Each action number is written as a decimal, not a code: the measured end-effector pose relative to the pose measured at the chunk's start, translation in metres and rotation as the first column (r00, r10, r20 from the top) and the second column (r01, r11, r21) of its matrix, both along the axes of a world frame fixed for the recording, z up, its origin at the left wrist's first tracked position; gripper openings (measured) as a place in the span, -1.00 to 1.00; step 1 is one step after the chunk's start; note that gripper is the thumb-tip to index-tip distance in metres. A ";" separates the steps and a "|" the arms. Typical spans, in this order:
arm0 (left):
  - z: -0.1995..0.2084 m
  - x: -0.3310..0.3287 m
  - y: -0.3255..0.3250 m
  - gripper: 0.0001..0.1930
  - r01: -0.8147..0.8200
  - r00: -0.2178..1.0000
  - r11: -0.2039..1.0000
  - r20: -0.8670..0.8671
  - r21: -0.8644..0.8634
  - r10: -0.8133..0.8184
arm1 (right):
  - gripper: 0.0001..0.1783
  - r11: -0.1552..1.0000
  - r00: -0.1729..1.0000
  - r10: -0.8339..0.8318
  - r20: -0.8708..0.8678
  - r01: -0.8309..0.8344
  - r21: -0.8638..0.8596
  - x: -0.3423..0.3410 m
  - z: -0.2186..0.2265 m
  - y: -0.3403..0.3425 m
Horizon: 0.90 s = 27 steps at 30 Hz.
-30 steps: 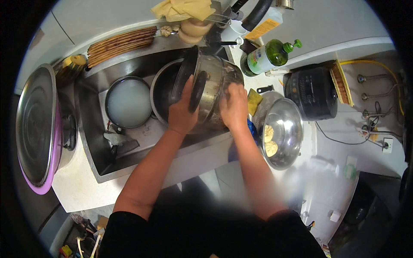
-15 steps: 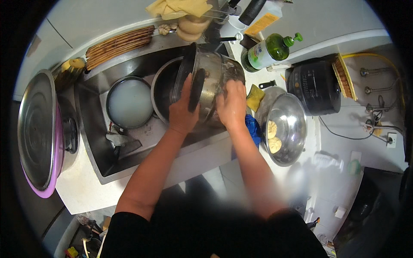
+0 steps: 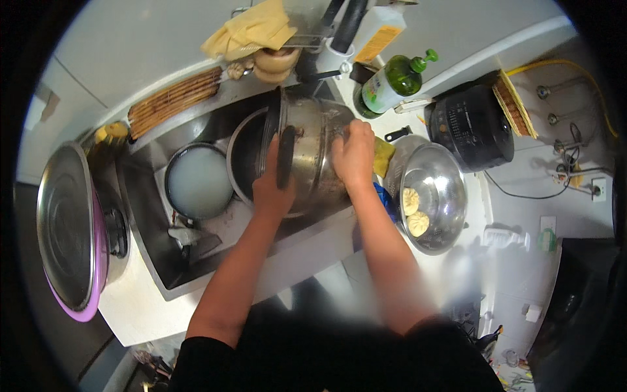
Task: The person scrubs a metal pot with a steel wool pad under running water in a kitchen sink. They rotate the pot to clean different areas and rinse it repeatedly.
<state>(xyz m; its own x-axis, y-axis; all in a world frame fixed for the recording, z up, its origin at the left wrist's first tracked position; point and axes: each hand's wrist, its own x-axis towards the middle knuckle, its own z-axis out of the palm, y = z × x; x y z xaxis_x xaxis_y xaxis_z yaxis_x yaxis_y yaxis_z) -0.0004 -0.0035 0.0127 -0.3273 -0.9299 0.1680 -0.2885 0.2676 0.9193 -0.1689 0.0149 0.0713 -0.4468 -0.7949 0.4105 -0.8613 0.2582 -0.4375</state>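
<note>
A large steel pot [image 3: 308, 127] with brown stains and a black side handle is tipped on its side over the right part of the sink [image 3: 152, 251]. My left hand [image 3: 273, 193] grips it at the black handle, with the thumb toward the rim. Against the pot's outer wall, near its base, my right hand [image 3: 353, 157] presses with curled fingers; whatever lies under them is hidden. Behind the tipped pot, a dark-walled pot [image 3: 245, 157] stands partly covered. A round pan [image 3: 198, 181] of cloudy white water sits in the sink to the left.
Right of the sink are a yellow-green sponge [image 3: 383, 157], a steel colander [image 3: 447, 196] holding two pale buns [image 3: 418, 223], a green soap bottle [image 3: 395, 85] and a black cooker [image 3: 470, 127]. A lidded pot with a purple basin [image 3: 98, 274] stands left. Bamboo sticks [image 3: 173, 104] lie behind.
The whole view has shifted a little. My right hand has slid along the pot's wall toward its base, while my left hand keeps its hold on the handle.
</note>
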 end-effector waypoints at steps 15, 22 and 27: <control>0.066 0.020 -0.006 -0.20 0.122 0.991 0.874 0.112 -0.470 -0.078 | -0.80 0.854 -0.370 0.381 0.847 0.492 -0.170 -0.101 0.036 0.007; 0.178 -0.104 -0.067 -0.47 0.384 0.923 0.687 0.247 -0.617 -0.294 | -0.69 0.823 -0.658 0.566 0.496 0.480 -0.303 -0.137 0.048 -0.026; 0.216 -0.186 -0.110 -0.40 0.520 0.853 0.561 0.419 -0.644 -0.311 | -0.66 0.794 -0.723 0.606 0.332 0.525 -0.307 -0.143 0.039 -0.050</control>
<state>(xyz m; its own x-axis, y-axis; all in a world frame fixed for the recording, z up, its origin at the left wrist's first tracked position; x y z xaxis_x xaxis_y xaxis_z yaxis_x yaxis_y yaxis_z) -0.1868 -0.1134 0.2284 -0.7689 -0.2914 0.5690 -0.1391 0.9450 0.2959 -0.3122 -0.0348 0.1100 -0.2793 -0.9213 -0.2707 0.9546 -0.2968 0.0253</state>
